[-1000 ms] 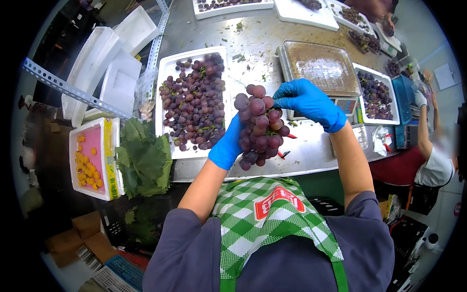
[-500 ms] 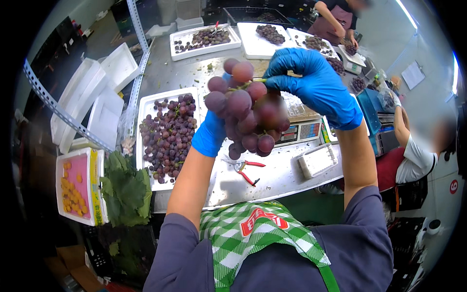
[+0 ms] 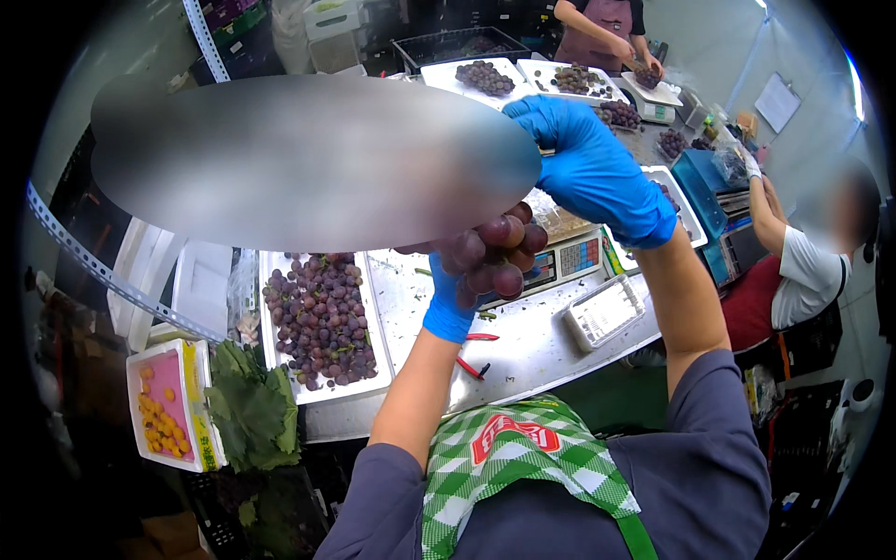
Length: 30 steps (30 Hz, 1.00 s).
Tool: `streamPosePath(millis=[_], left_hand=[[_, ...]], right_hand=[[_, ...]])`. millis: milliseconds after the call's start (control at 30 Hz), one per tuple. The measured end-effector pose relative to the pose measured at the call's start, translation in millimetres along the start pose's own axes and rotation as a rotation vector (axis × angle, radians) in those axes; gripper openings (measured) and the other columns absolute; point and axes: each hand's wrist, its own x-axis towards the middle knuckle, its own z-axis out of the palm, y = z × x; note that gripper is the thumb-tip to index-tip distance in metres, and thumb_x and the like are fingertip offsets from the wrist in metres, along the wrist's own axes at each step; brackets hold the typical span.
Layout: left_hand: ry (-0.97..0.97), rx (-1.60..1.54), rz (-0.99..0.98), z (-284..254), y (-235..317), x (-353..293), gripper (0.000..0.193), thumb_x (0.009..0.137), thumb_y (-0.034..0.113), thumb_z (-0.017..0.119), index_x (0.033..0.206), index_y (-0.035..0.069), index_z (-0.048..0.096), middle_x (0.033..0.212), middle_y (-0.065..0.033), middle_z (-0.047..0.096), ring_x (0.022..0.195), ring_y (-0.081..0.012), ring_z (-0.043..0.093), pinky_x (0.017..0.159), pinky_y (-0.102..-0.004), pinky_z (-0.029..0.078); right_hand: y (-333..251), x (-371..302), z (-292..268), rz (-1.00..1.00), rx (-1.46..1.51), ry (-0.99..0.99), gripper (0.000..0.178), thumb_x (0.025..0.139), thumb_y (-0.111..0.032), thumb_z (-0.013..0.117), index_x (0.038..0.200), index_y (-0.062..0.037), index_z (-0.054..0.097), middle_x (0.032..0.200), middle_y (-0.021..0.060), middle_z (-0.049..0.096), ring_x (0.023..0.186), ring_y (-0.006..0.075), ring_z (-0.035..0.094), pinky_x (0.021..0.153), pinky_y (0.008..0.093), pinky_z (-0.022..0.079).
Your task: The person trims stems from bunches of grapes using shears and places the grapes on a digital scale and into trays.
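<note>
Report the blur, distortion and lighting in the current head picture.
Head view: a broad grey blur covers part of the grape bunch; head view: a co-worker's head at right is smeared too; head view: the steel table bows along its near edge; head view: a lamp glares at upper right.

Head view, single: wide fisheye, left of a worn pair, upright. Looked steeply down and forward over the wearer's near apron (image 3: 583, 457), along the metal table (image 3: 537, 362), to a far co-worker (image 3: 597, 37). Right hand (image 3: 602, 173) stood close; straight edges bowed.
</note>
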Motion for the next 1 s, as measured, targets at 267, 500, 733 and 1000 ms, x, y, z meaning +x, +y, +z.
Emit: streamPosePath(millis=[267,500,733,1000], left_hand=[[0.02,-0.261,-0.043,-40.0,-28.8,20.7,0.042,0.085,0.031,0.06,0.119,0.011,0.044,0.099,-0.0006,0.045,0.089,-0.0132,0.047,0.088,-0.0338,0.037],[0.48,-0.023,-0.142,-110.1,-14.9,-2.4,0.055,0.092,0.042,0.044,0.134,0.008,0.037,0.133,-0.0151,0.042,0.123,-0.0322,0.042,0.102,-0.0476,0.037],[0.798,0.003,-0.275,-139.3,-5.6,13.7,0.047,0.088,0.043,0.051,0.117,0.006,0.057,0.113,-0.0157,0.06,0.109,-0.036,0.053,0.096,-0.0501,0.042],[0.899,0.096,-0.32,-152.3,10.5,32.6,0.048,0.088,0.043,0.05,0.118,0.007,0.056,0.113,-0.0138,0.06,0.11,-0.0326,0.054,0.095,-0.0467,0.045]], right_hand=[[59.9,-50.4,-17.1,0.194,0.021,0.074,0.009,0.074,-0.007,0.066,0.078,0.0002,0.066,0.072,0.0098,0.059,0.068,0.0196,0.056,0.066,0.0303,0.045],[142.6,-96.6,-18.6,0.433,0.267,0.06,0.011,0.078,-0.009,0.063,0.081,0.0014,0.067,0.074,0.007,0.061,0.07,0.0142,0.056,0.066,0.028,0.044],[209.2,-127.2,-14.3,0.655,0.49,0.16,0.014,0.082,-0.008,0.061,0.09,0.0019,0.066,0.083,0.0048,0.066,0.078,0.0099,0.058,0.074,0.0261,0.047],[268.7,-129.9,6.9,0.662,0.621,0.18,0.014,0.083,-0.009,0.062,0.092,0.0012,0.066,0.085,0.0042,0.066,0.079,0.0101,0.058,0.075,0.0258,0.046]])
